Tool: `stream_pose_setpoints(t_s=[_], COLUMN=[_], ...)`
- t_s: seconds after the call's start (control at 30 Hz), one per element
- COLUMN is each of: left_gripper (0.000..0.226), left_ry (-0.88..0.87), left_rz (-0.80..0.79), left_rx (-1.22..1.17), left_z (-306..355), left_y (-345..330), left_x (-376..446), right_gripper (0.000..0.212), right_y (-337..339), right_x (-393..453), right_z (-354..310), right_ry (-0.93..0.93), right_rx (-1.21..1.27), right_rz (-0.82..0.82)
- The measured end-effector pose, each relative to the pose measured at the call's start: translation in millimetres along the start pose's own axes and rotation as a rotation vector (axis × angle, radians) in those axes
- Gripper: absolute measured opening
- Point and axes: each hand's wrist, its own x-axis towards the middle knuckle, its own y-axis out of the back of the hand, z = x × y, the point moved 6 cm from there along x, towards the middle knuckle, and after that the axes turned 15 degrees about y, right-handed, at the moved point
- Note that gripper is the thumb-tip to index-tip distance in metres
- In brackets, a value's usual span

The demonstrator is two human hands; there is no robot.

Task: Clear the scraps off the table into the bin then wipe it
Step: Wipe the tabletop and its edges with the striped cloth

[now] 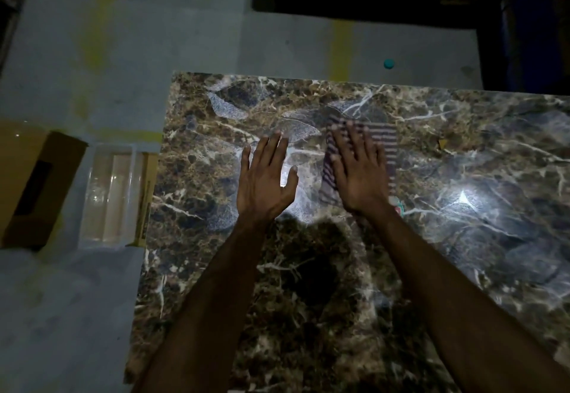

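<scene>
While we wipe, these are the things we are reading, biggest first:

Table: our marbled top fills most of the view; damp streaks show on the far left part, so we judge the wiping step is under way.
Floor: pale floor beyond and to the left, with yellow smears.
Bin: the cardboard box on the floor off the table's left edge looks like our bin, though we cannot be sure; a clear plastic tray lies between it and the table.
Right hand: our right hand lies flat, fingers straight and spread, pressing on the cloth without gripping it.
Left hand: our left hand is flat on the bare marble just beside the cloth, fingers straight, holding nothing.
Cloth: the striped cloth sits under the right palm, mid-table toward the far edge.
How to wipe well: we should keep the palm flat and overlap our passes.
In the way: a small tan scrap remains right of the cloth and should go to the bin.
Cap: a teal cap lies on the floor beyond the table.
</scene>
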Motion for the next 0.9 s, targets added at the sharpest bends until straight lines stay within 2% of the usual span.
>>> stream_pose_setpoints(t_s=[0.07, 0.17, 0.27, 0.37, 0.5, 0.63, 0.7, 0.8, 0.9], left_gripper=[0.065, 0.062, 0.06, 0.059, 0.06, 0.06, 0.059, 0.059, 0.057], left_ry=[0.003, 0.0, -0.005, -0.002, 0.014, 0.018, 0.021, 0.02, 0.004], left_rz=[0.002, 0.029, 0.033, 0.047, 0.045, 0.057, 0.066, 0.049, 0.043], left_rx=[-0.011, -0.012, 0.001, -0.037, -0.055, -0.044, -0.037, -0.048, -0.056], left_z=[0, 0, 0, 0, 2, 3, 2, 1, 3], left_y=[1, 4, 4, 6, 8, 7, 7, 6, 7], left_x=[0, 2, 1, 2, 1, 2, 3, 2, 1], right_gripper=[0.058, 0.057, 0.058, 0.058, 0.057, 0.057, 0.058, 0.057, 0.057], right_y=[-1, -8, -19, -19, -7, -3, -8, -14, -19], right_x=[28, 52, 28, -4, -9, 34, 57, 59, 21], right_z=[-5, -27, -51, -45, -13, -3, -11, -34, -44], right_ry=[-0.04, 0.009, 0.154, 0.23, 0.126, -0.028, -0.046, 0.056, 0.224], right_rx=[-0.006, 0.003, -0.006, 0.005, 0.033, 0.014, 0.016, 0.014, -0.016], right_rz=[0.025, 0.027, -0.012, -0.01, -0.019, 0.047, 0.052, 0.048, 0.012])
